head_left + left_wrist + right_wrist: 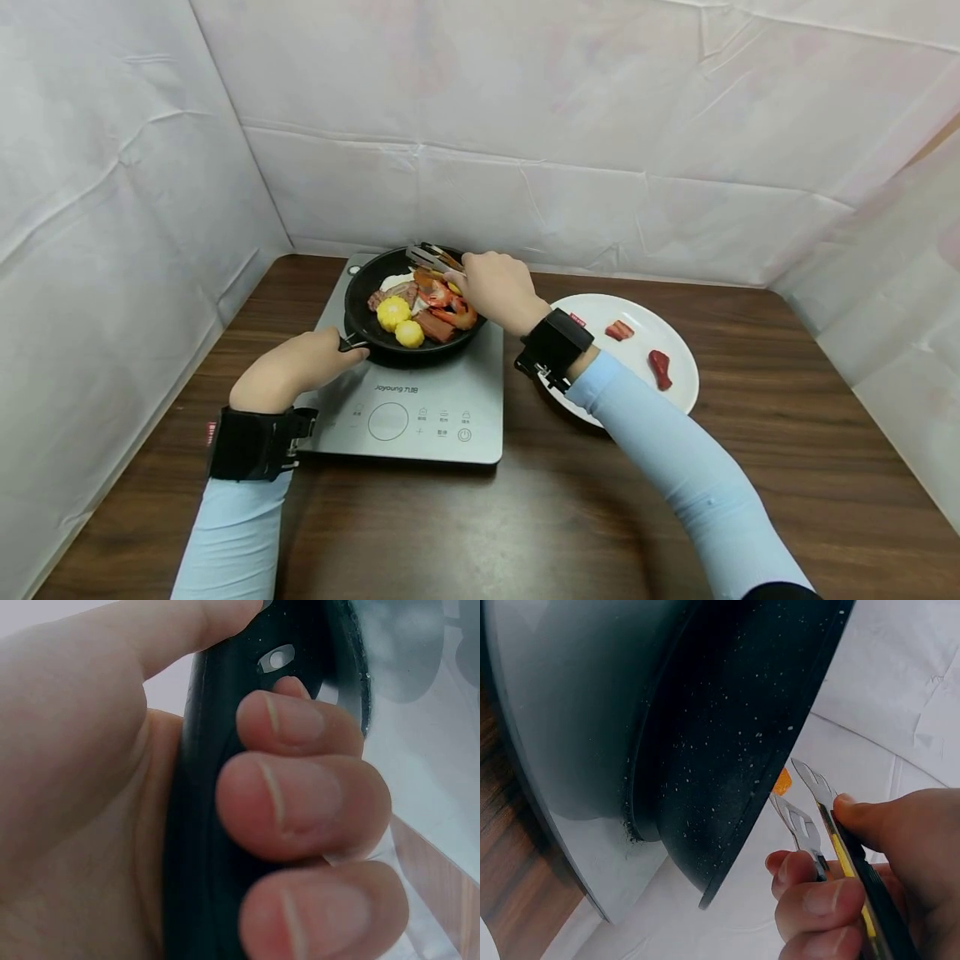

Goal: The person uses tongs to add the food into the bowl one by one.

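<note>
A black frying pan [365, 293] sits on a grey induction cooker [420, 400]. It holds corn pieces [393, 313], shrimp [442, 297], sausage and other food. My left hand [300, 367] grips the pan's black handle [202, 825], fingers [300, 795] curled round it. Over the pan's far right side, my right hand [495, 287] holds metal tongs [431, 257] with their tips [806, 802] close together above the rim. Whether the tongs pinch food cannot be told. The right wrist view shows the pan's speckled outer wall [727, 735].
A white plate [660, 333] right of the cooker carries two red meat pieces [621, 330]. The brown wooden table [555, 517] is enclosed by white sheeting at the back and both sides. The cooker's control panel [408, 417] faces me.
</note>
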Action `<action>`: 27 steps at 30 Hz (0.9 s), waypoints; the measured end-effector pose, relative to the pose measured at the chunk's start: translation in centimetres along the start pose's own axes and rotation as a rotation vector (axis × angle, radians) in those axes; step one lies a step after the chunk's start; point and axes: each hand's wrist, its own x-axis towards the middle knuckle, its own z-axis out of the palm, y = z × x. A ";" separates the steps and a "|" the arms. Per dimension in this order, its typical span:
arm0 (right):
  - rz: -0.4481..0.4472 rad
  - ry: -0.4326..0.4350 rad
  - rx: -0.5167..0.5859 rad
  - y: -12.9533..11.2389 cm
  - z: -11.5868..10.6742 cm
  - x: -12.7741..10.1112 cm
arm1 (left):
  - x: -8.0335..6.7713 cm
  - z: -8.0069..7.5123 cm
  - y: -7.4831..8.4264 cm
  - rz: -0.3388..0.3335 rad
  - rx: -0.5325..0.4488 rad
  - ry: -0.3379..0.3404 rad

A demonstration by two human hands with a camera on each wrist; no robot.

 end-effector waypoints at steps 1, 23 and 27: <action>0.006 -0.004 -0.001 0.0 0.0 0.1 | 0.0 0.0 0.0 0.000 0.000 0.001; 0.078 -0.015 0.018 0.8 -0.6 -0.4 | -0.3 -0.1 -0.2 -0.011 -0.002 -0.008; 0.091 -0.021 0.023 0.9 -0.4 -0.4 | -0.3 -0.1 -0.2 -0.011 -0.003 -0.009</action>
